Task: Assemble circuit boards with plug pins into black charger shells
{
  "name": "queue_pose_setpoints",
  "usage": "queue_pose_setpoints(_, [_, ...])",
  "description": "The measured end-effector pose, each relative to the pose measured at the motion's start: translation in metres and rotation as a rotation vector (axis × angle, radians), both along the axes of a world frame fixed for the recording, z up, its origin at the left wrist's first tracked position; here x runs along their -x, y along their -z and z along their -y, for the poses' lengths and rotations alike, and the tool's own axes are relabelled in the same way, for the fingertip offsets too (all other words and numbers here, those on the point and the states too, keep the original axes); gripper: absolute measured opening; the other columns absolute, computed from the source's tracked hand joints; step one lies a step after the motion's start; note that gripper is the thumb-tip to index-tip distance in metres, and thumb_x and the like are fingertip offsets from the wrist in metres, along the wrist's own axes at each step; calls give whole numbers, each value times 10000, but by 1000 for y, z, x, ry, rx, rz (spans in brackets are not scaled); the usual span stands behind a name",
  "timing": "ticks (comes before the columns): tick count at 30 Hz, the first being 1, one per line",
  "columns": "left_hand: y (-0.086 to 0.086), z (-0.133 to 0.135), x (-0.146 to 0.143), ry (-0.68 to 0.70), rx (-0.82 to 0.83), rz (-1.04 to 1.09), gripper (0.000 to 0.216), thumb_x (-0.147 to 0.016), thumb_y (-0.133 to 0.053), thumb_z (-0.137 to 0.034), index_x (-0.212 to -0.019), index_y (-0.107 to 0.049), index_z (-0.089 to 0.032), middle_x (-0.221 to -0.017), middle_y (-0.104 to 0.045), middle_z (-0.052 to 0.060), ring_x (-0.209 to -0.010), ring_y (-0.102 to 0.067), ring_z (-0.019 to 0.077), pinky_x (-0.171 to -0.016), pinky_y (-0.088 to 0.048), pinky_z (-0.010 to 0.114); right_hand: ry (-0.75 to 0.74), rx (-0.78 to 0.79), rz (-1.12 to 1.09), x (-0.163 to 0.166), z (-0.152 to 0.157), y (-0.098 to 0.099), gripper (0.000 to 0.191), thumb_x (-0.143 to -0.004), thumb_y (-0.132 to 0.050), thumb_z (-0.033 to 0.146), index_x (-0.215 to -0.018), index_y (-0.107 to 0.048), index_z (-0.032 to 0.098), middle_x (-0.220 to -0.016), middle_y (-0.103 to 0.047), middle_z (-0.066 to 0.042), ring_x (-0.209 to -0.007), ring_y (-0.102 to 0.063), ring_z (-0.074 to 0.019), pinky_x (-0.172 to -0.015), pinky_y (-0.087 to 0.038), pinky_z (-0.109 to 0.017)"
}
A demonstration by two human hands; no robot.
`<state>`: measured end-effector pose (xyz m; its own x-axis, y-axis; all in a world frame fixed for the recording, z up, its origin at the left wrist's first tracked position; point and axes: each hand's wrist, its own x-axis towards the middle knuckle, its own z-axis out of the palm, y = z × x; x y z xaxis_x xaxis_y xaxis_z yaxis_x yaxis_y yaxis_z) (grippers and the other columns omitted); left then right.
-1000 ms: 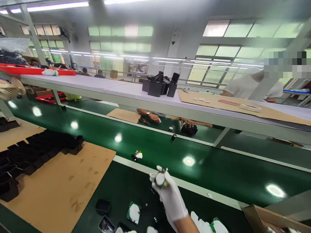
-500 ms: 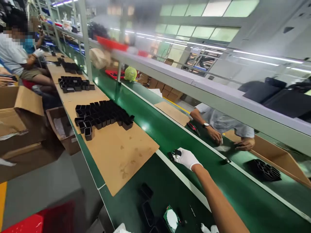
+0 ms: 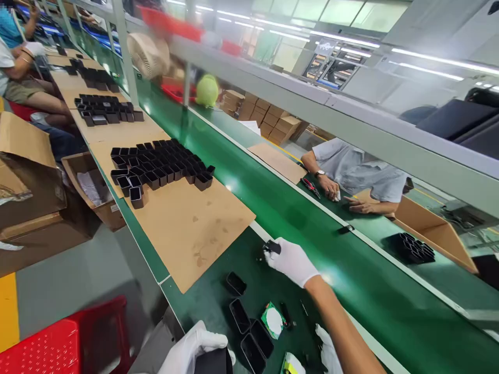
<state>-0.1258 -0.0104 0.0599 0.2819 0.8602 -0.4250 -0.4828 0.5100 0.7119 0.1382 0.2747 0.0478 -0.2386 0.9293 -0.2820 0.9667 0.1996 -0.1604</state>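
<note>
My right hand (image 3: 290,261), in a white glove, reaches out over the green bench and is closed on a small black part (image 3: 272,247) at its fingertips. My left hand (image 3: 194,349), also gloved, sits at the bottom edge and grips a black housing (image 3: 213,361). Between the hands lie three open black housings (image 3: 246,322) and a green and white piece (image 3: 273,320) on the bench top.
A cardboard sheet (image 3: 195,223) lies to the left with several black housings (image 3: 159,165) grouped on it. The green conveyor belt (image 3: 296,218) runs past on the right. A person's hands (image 3: 339,193) work across the belt. A red stool (image 3: 58,343) stands at the lower left.
My right hand has drawn back from the belt's edge toward the bench with the black part. My left hand has come into view holding a housing. The view has tilted down.
</note>
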Motion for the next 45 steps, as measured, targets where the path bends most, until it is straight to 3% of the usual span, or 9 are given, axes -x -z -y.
queue_pose_setpoints(11, [41,-4,-23,114,-6,60,424,-817,-904,-584,-991,-768,-222,-816,-763,53,-980,-837,395,-935,-658,576,90,-137,74,-12,58,0,457,-876,-837,668,-866,-722,226,-874,-768,-77,-813,-771,-286,-720,-537,-363])
queue_pose_setpoints(16, [50,4,-20,2,-174,73,572,-778,-955,-637,-1155,-780,-243,-1005,-815,87,-1121,-818,406,-1073,-614,611,-66,-210,61,-12,65,-11,541,-865,-877,484,-1292,-755,174,-1349,-763,-234,-1204,-756,-441,-1022,-558,-548])
queue_pose_setpoints(18, [46,6,-18,-82,-289,79,808,-697,-1025,-616,-1353,-716,-259,-1242,-810,129,-1292,-761,418,-1202,-535,623,-195,-183,-3,-7,58,-15,663,-861,-854,281,-1490,-665,196,-1604,-645,-221,-1453,-638,-439,-1194,-479,-597])
queue_pose_setpoints(21, [35,0,-14,-132,-363,80,921,-675,-1070,-524,-1461,-658,-281,-1400,-767,159,-1394,-711,410,-1235,-522,581,-378,-50,-129,2,42,-11,656,-819,-795,83,-1445,-712,265,-1659,-634,-128,-1540,-590,-348,-1265,-455,-544])
queue_pose_setpoints(25, [23,-20,-12,-168,-392,66,824,-722,-1060,-468,-1436,-682,-303,-1393,-766,134,-1368,-734,386,-1189,-578,535,-409,80,-296,11,20,0,212,-984,-792,294,-1176,-785,205,-1358,-789,-113,-1266,-743,-276,-1127,-580,-509])
queue_pose_setpoints(30, [12,-42,-14,-194,-461,19,784,-761,-1041,-455,-1432,-672,-286,-1401,-777,158,-1339,-753,387,-1176,-585,552,-241,84,-598,7,12,-15,299,-860,-872,429,-1057,-798,216,-1027,-779,-80,-924,-749,-236,-952,-613,-412])
queue_pose_setpoints(37, [-14,-75,-21,-168,-713,-163,771,-844,-958,-142,-1503,-616,-349,-1441,-724,115,-1390,-734,334,-1169,-607,492,54,155,-1181,-13,91,-38,668,-1057,-358,813,-1271,-688,273,-935,-773,-88,-799,-755,-275,-746,-654,-459])
queue_pose_setpoints(41, [-23,-84,-31,-101,-813,-270,760,-865,-914,-111,-1525,-615,-340,-1469,-712,117,-1378,-729,316,-1144,-625,472,96,55,-1457,-25,147,-47,601,-831,-864,702,-1248,-705,299,-1153,-825,-101,-974,-826,-340,-867,-696,-503])
queue_pose_setpoints(45, [-30,-85,-41,-30,-836,-412,773,-847,-944,-157,-1531,-639,-347,-1465,-724,107,-1348,-714,300,-1126,-628,450,52,-148,-1446,-31,175,-70,659,-828,-902,532,-1405,-684,300,-1238,-831,-127,-1049,-842,-407,-978,-686,-594])
